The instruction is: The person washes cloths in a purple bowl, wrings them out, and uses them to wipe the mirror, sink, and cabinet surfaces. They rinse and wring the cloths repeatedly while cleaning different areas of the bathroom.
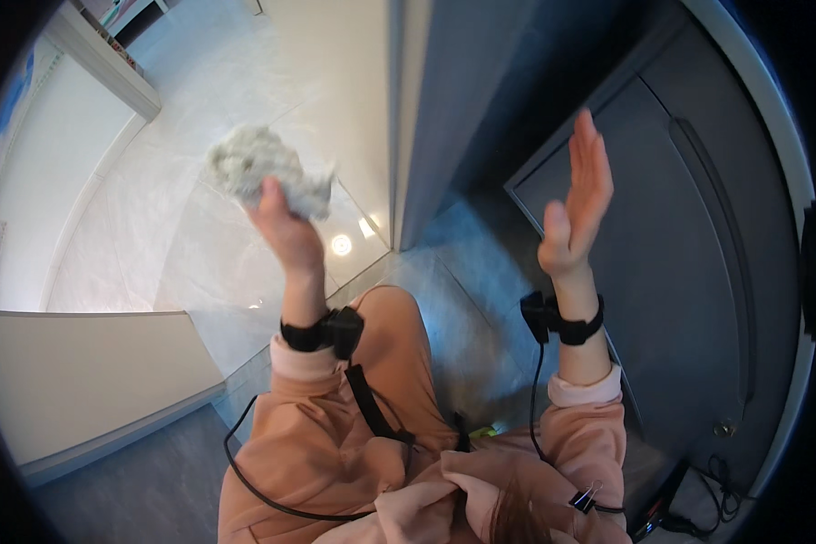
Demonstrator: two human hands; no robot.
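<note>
My left hand is raised above the glossy tiled floor, gripping a crumpled, fluffy whitish cloth with the thumb on its near side. Blur softens the cloth's edges. On the other side, my right hand is held up with the fingers extended together and the thumb apart, nothing in it. It is in front of a dark grey door panel with a long curved handle. Whether the right hand touches the panel, I cannot tell. Each wrist wears a black strap with a small device and a cable.
A wall end with a grey door frame rises between the hands. At the left are a low cream partition and a white wall. A black device with cables lies at the lower right.
</note>
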